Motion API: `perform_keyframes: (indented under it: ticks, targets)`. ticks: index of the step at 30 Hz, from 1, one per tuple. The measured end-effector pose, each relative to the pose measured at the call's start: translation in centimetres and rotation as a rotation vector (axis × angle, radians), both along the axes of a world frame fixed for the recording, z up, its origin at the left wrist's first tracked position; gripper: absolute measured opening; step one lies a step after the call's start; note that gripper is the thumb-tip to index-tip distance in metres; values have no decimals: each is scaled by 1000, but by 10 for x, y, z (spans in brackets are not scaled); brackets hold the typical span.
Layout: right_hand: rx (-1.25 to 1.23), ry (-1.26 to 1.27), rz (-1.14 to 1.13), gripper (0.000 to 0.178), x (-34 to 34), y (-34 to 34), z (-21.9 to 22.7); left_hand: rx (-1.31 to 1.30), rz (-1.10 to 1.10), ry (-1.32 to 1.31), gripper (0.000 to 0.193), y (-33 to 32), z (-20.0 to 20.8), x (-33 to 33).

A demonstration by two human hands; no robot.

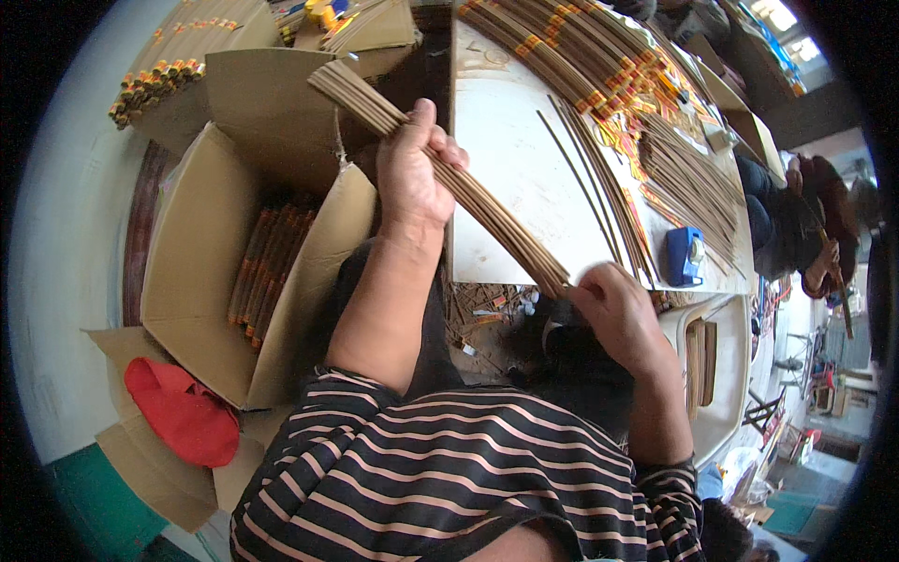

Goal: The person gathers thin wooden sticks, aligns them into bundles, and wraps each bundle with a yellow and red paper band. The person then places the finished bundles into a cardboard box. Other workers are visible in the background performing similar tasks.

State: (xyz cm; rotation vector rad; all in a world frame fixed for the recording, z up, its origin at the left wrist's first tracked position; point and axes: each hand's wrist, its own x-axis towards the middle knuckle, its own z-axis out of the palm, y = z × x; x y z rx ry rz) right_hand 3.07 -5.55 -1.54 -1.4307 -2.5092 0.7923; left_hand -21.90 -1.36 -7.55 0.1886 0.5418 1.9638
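Note:
A bundle of thin brown sticks that look like incense sticks [501, 221] slants across the front of me, from upper left to lower right. My left hand [415, 178] is wrapped round its upper part, thumb up. At the lower end, my right hand [613, 304] has its fingers closed at the stick tips; the fingertips are partly hidden. Just beyond the bundle, a few loose sticks [592, 173] lie on the white table [496, 112]. Left of my left forearm stands an open cardboard box [192, 253], with wrapped bundles [267, 267] inside.
Many banded bundles [571, 47] and loose sticks [688, 178] cover the table's far right. A blue tape dispenser [685, 257] stands near its corner. Below is a white tub [738, 361] holding brown bundles. A red cloth item [180, 410] lies by the box. Another person [824, 225] is at right.

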Motion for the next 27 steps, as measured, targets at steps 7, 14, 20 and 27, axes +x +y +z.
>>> perform_keyframes:
  ticks: [7, 14, 20, 27]
  targets:
    - [154, -111, -158, 12, 68, 15, -14, 5, 80, -31, 28, -5, 10, -30]
    - [455, -260, -133, 19, 53, 85, -48, 25, -218, -55, 15, 2, 2, 16]
    - [-193, 332, -37, 60, -34, 29, -25, -48, -211, 58, 12, 2, 9, 40]
    - [-1047, 614, -69, 22, -54, 19, -36, 55, -468, -31, 12, 2, 3, 40]
